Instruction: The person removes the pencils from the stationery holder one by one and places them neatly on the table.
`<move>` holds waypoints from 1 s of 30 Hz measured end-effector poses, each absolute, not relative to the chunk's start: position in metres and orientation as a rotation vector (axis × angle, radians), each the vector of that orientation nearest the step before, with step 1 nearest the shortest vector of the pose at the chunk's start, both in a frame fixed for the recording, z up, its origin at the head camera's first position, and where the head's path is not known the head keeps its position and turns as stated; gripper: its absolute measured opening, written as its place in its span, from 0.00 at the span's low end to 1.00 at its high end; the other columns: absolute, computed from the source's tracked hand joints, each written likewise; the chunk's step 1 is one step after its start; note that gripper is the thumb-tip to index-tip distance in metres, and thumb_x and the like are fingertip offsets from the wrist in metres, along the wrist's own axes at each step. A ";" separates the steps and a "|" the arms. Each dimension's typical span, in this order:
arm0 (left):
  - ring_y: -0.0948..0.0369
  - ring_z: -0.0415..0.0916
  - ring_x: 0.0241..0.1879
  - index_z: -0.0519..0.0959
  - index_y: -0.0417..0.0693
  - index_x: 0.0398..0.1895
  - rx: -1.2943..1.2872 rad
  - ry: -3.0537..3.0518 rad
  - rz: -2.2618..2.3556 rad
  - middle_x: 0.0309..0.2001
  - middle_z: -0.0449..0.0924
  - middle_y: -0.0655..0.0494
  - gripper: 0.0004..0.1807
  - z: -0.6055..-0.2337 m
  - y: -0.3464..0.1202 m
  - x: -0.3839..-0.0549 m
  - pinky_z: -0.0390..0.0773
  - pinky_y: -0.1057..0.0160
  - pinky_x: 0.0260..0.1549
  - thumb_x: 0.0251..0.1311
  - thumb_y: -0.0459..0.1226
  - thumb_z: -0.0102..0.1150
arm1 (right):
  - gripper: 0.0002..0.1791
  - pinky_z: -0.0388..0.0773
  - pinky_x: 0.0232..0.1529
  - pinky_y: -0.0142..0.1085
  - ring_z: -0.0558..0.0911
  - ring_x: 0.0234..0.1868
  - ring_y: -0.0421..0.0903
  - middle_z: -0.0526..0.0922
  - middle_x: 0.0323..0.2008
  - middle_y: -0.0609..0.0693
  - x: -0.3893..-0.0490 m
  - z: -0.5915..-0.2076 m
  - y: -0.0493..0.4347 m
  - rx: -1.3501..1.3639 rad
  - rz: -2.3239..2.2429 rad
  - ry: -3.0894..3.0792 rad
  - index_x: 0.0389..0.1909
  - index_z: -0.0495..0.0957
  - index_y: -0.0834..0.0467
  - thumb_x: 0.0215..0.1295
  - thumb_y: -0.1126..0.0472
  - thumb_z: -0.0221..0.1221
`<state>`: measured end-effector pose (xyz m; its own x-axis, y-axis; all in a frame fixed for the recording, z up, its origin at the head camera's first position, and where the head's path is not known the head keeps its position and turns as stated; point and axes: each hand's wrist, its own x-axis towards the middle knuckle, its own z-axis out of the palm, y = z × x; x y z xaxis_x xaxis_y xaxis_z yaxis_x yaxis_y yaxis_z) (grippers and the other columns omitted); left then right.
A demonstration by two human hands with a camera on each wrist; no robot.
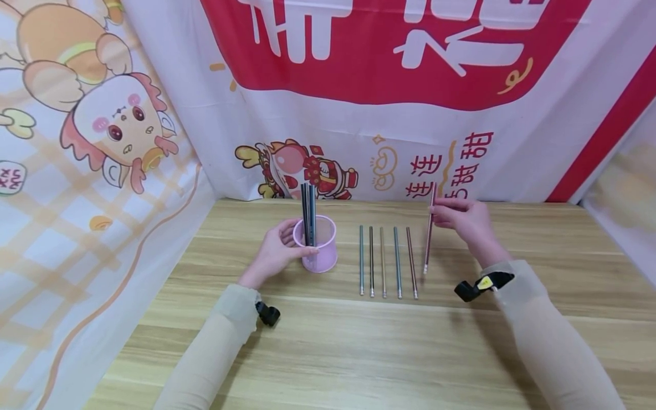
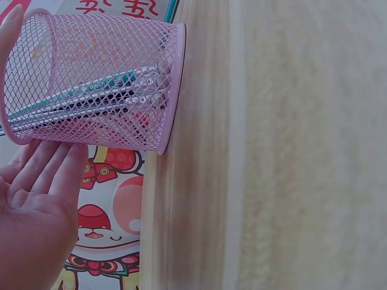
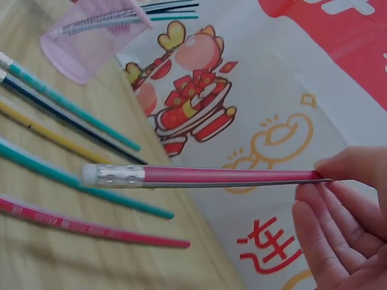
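Note:
My left hand holds a pink mesh pencil cup at its side, with the thumb across the front near the rim and the fingers around the other side. Several pencils, dark and teal, stand in the cup, their eraser ends down. At the right, my right hand pinches a red pencil near its upper end between thumb and fingers. This pencil hangs nearly upright, eraser end down, just right of a row of pencils. The row has a yellow pencil, a black pencil, teal ones and another red pencil.
The wooden table reaches a white printed cloth hanging along its back edge. Another patterned cloth borders the left side. The row of pencils lies side by side, between the cup and my right hand.

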<state>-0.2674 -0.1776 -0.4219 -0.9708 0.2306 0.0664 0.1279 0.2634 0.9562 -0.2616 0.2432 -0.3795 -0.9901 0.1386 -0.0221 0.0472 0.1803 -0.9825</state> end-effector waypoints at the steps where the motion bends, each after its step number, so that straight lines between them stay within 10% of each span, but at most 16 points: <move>1: 0.51 0.71 0.65 0.66 0.41 0.73 0.346 2.423 1.827 0.68 0.72 0.43 0.49 -0.422 -0.178 -0.268 0.72 0.60 0.65 0.47 0.36 0.82 | 0.29 0.85 0.46 0.33 0.87 0.39 0.41 0.86 0.45 0.49 -0.261 -0.381 0.245 -0.184 1.945 -2.392 0.62 0.78 0.65 0.66 0.53 0.70; 30: 0.51 0.72 0.65 0.66 0.41 0.72 0.360 2.430 1.828 0.67 0.72 0.43 0.50 -0.422 -0.179 -0.268 0.73 0.60 0.64 0.46 0.37 0.83 | 0.21 0.88 0.39 0.35 0.87 0.34 0.44 0.88 0.40 0.60 -0.257 -0.440 0.248 -0.240 1.826 -2.727 0.56 0.79 0.72 0.69 0.62 0.66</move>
<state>-0.2676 -0.1790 -0.4224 -0.9693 0.2333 0.0773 0.1389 0.2608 0.9554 -0.2572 0.2478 -0.4399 -0.9784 0.0383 -0.2032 0.2025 0.3770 -0.9038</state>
